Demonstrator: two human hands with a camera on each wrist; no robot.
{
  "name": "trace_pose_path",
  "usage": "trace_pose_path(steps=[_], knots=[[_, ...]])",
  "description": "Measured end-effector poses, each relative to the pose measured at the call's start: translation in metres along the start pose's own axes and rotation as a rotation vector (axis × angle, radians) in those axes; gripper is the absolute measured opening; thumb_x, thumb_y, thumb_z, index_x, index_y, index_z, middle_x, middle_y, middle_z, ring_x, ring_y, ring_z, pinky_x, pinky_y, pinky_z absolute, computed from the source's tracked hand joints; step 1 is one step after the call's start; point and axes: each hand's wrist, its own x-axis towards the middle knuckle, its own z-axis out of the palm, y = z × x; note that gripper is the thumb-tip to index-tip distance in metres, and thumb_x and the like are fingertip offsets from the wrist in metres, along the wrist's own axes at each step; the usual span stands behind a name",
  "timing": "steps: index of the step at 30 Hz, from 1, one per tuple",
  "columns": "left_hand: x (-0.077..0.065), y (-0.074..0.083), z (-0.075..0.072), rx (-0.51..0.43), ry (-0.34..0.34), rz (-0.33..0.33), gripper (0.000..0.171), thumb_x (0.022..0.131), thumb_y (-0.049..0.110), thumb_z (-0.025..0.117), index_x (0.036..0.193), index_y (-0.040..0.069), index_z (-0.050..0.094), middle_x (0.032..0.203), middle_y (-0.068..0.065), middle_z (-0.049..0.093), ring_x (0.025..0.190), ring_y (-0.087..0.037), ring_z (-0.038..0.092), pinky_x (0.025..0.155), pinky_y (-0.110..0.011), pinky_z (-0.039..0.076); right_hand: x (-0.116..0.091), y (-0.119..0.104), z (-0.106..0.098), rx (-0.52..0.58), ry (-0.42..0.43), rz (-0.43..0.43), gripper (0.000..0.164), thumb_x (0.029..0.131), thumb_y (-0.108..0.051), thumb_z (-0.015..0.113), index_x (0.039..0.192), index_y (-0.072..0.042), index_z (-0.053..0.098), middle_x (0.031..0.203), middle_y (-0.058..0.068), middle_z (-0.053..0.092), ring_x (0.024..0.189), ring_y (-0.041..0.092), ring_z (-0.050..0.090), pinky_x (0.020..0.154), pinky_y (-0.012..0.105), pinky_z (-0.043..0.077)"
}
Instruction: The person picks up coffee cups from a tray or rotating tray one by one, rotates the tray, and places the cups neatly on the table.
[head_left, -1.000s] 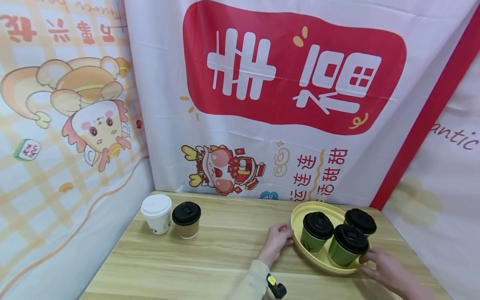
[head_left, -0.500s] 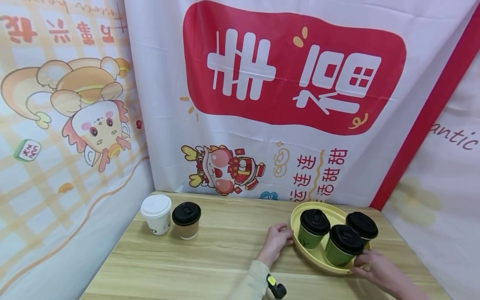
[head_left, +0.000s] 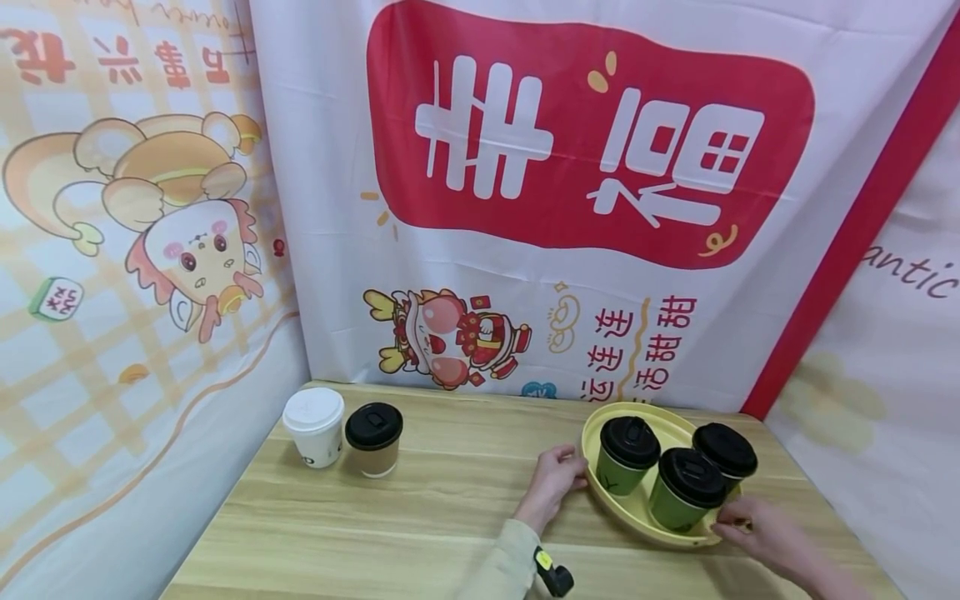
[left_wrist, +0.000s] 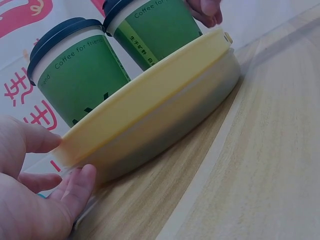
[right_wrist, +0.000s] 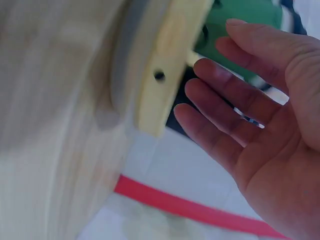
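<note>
A round yellow tray (head_left: 637,517) on the table's right side holds three green paper cups with black lids: a left cup (head_left: 622,471), a front cup (head_left: 678,500) and a back cup (head_left: 723,447). My left hand (head_left: 551,487) grips the tray's left edge, thumb at the rim and fingers against the outer wall, as the left wrist view shows. At the tray's right front edge is my right hand (head_left: 768,537), close to the front cup. In the right wrist view its fingers (right_wrist: 215,132) are loosely bent and spread, with nothing between them and the thumb.
A white cup (head_left: 315,429) with a white lid and a brown cup (head_left: 373,442) with a black lid stand side by side at the back left of the wooden table (head_left: 360,533). A printed cloth (head_left: 330,208) hangs behind the table; more cloth hangs at both sides.
The left and front cups have shifted slightly left on the tray, and the back one slightly right. My right hand moved left with them, then drew back a little. My left hand stayed put.
</note>
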Motion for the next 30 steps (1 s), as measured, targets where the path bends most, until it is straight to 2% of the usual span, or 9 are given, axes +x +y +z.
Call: trace_pose_path(steps=[1, 4, 8, 9, 15, 21, 25, 30], knots=[[0.0, 0.0, 0.0, 0.0, 0.0, 0.002, 0.055, 0.082, 0.003, 0.064, 0.131, -0.007, 0.044, 0.101, -0.013, 0.058, 0.074, -0.017, 0.062, 0.074, -0.033, 0.056, -0.001, 0.002, -0.004, 0.031, -0.018, 0.035, 0.023, 0.071, -0.004, 0.074, 0.068, -0.022, 0.06, 0.068, -0.022, 0.053, 0.063, -0.008, 0.046, 0.049, 0.019, 0.042], [0.001, 0.0, 0.0, -0.003, 0.0, 0.008, 0.054, 0.082, 0.002, 0.064, 0.131, -0.008, 0.044, 0.1, -0.013, 0.058, 0.073, -0.016, 0.062, 0.074, -0.033, 0.056, -0.003, 0.012, -0.018, 0.025, -0.054, 0.15, 0.02, 0.077, -0.008, 0.071, 0.07, -0.024, 0.061, 0.067, -0.023, 0.053, 0.063, -0.01, 0.046, 0.051, 0.019, 0.044], [0.002, -0.001, 0.0, -0.002, 0.0, 0.015, 0.054, 0.081, 0.003, 0.064, 0.13, -0.008, 0.044, 0.101, -0.013, 0.058, 0.074, -0.016, 0.062, 0.074, -0.033, 0.056, -0.007, 0.027, -0.036, 0.04, -0.077, 0.343, 0.008, 0.085, -0.018, 0.066, 0.079, -0.023, 0.067, 0.07, -0.019, 0.059, 0.063, -0.007, 0.05, 0.051, 0.02, 0.046], [0.001, -0.001, 0.0, -0.001, -0.002, 0.016, 0.054, 0.081, 0.003, 0.064, 0.131, -0.008, 0.044, 0.102, -0.013, 0.058, 0.074, -0.017, 0.062, 0.073, -0.033, 0.056, -0.008, 0.031, -0.04, 0.091, -0.087, 0.385, 0.006, 0.087, -0.019, 0.063, 0.084, -0.018, 0.068, 0.073, -0.016, 0.06, 0.064, -0.005, 0.053, 0.051, 0.022, 0.048], [0.0, -0.001, 0.001, 0.014, 0.001, 0.004, 0.054, 0.081, 0.005, 0.066, 0.129, -0.006, 0.046, 0.103, -0.012, 0.059, 0.078, -0.018, 0.062, 0.073, -0.031, 0.056, -0.01, 0.051, -0.053, 0.386, -0.176, 0.593, 0.033, 0.096, -0.022, 0.049, 0.105, 0.008, 0.06, 0.084, 0.0, 0.063, 0.074, 0.003, 0.06, 0.057, 0.032, 0.056], [-0.003, 0.001, 0.0, 0.045, 0.006, 0.008, 0.054, 0.08, 0.007, 0.067, 0.128, -0.006, 0.047, 0.101, -0.011, 0.06, 0.079, -0.018, 0.062, 0.073, -0.031, 0.055, -0.007, 0.065, -0.048, 0.545, -0.172, 0.741, 0.051, 0.098, -0.029, 0.046, 0.125, 0.014, 0.041, 0.099, 0.016, 0.062, 0.079, 0.011, 0.063, 0.066, 0.038, 0.057], [-0.004, 0.001, 0.0, 0.044, 0.008, 0.017, 0.054, 0.08, 0.006, 0.067, 0.128, -0.006, 0.047, 0.101, -0.011, 0.06, 0.077, -0.017, 0.062, 0.072, -0.032, 0.055, -0.011, 0.076, -0.038, 0.647, -0.179, 0.816, 0.059, 0.098, -0.03, 0.046, 0.131, 0.015, 0.028, 0.102, 0.017, 0.061, 0.083, 0.019, 0.063, 0.07, 0.044, 0.056], [-0.003, -0.001, 0.0, 0.033, 0.013, 0.028, 0.053, 0.08, 0.005, 0.066, 0.128, -0.007, 0.047, 0.103, -0.012, 0.06, 0.075, -0.017, 0.062, 0.071, -0.033, 0.055, -0.016, 0.087, -0.019, 0.676, -0.189, 0.869, 0.062, 0.097, -0.033, 0.046, 0.132, 0.015, 0.025, 0.102, 0.017, 0.061, 0.086, 0.025, 0.063, 0.071, 0.045, 0.056]])
